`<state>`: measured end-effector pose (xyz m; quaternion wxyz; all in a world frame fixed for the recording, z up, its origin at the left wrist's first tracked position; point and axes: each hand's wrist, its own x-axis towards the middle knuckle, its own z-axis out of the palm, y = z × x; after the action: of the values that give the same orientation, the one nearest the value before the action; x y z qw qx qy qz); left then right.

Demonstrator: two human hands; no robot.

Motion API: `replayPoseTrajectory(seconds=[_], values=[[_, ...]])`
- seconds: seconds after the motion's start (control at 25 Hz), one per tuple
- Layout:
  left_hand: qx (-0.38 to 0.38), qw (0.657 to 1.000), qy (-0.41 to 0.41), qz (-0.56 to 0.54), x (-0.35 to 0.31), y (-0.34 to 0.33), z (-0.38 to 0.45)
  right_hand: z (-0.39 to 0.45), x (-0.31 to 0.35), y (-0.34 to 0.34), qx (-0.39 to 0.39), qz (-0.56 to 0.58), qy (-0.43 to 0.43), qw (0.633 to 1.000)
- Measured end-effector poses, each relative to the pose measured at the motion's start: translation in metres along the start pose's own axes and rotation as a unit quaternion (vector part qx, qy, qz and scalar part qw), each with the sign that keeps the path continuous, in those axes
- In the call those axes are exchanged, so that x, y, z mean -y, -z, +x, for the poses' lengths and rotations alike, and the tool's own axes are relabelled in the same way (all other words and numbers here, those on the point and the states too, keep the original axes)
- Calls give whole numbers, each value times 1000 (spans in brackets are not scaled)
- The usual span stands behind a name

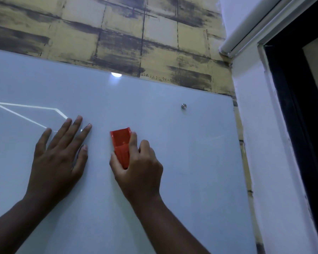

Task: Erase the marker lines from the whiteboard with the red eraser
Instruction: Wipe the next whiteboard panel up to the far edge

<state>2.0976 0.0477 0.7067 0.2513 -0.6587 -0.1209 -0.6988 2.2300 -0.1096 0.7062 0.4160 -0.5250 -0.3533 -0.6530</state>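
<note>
Seen from head height, looking down along both forearms: glossy pale whiteboard (173, 180) mounted on a wall, fixed near its upper right corner by a round metal standoff (183, 106). Above it, yellow brick-pattern wallpaper (117, 33) with dark smudged joints. To the right, a white wall and a dark door or window frame (292, 107).

Left hand (57, 154) laid flat on the board, fingers straight and spread, holding nothing, apparently bracing. Right hand (138, 162) curled round the red eraser (121, 142), thumb along its left edge, fingers over its right, the eraser's upper end poking out above the knuckles and its face apparently pressed to the board near the middle.

No clear marker lines visible around the eraser. Thin bright lines (26, 114) to the left, partly under the left fingertips, look like a ceiling-light reflection; likewise the round glare spot (116, 74) at the top edge. Faint pale streaks (211, 139) to the right of the eraser, possibly marker residue; too dim to be sure.

Step in hand, by judgement: wiping mid-board, most of the visible surface already clean. Next move likely calls for firm, flat pressure and a sweep rightward over the faint streaks, left hand steadying.
</note>
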Motion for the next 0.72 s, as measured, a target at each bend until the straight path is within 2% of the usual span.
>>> replayPoseTrajectory(seconds=[0.28, 0.52, 0.72], values=[[3, 1000, -1, 6, 2, 8, -21, -21, -45, 16, 7, -36, 38, 999], [-9, 1000, -3, 22, -3, 7, -26, -7, -144, 41, -17, -86, -114, 990], [-5, 1000, 3, 24, -6, 10, -36, -29, -210, 70, -1, -117, -227, 967]])
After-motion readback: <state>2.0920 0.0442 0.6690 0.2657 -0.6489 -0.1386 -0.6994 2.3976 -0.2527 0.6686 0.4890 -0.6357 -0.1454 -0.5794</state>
